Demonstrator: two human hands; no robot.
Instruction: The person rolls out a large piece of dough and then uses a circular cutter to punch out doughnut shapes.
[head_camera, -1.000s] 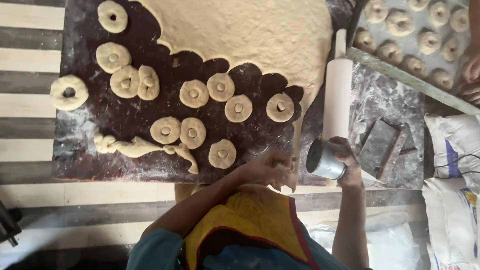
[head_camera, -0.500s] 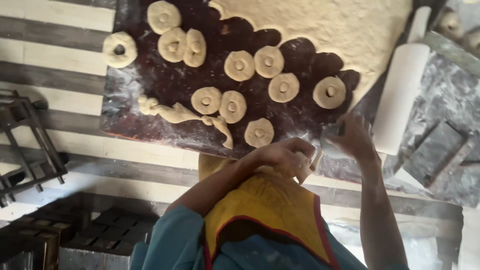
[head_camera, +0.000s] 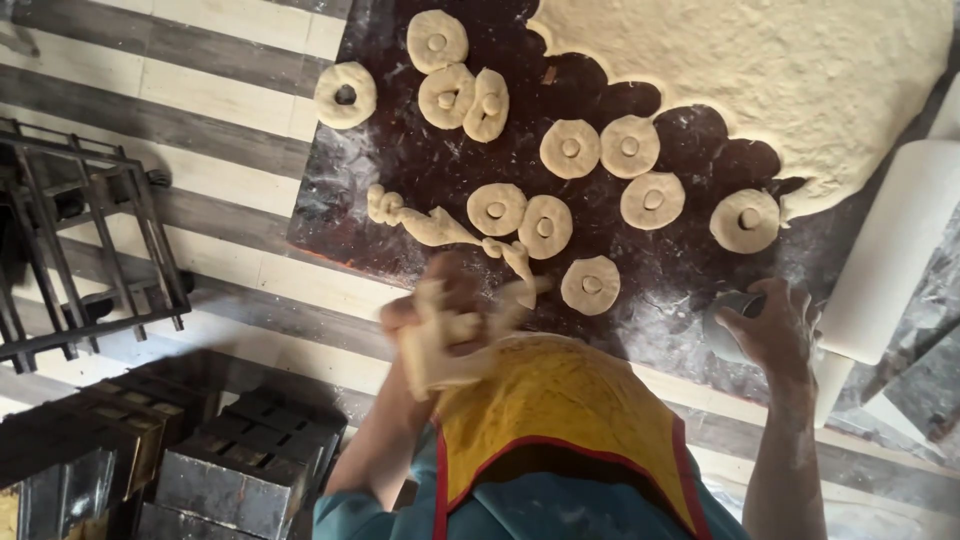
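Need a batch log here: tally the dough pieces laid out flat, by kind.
Cut rounds with the centre still in: 10
Ring with an open hole: 1
Rolled dough sheet: 1
Scrap strip on the board: 1
Total: 13

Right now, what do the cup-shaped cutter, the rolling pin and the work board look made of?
Cutter under the right hand: probably metal, dull grey sheen. Rolling pin: smooth, pale and matte; material unclear, flour may hide it. Board: dark reddish-brown, flour-smeared; wood or laminate, can't tell.
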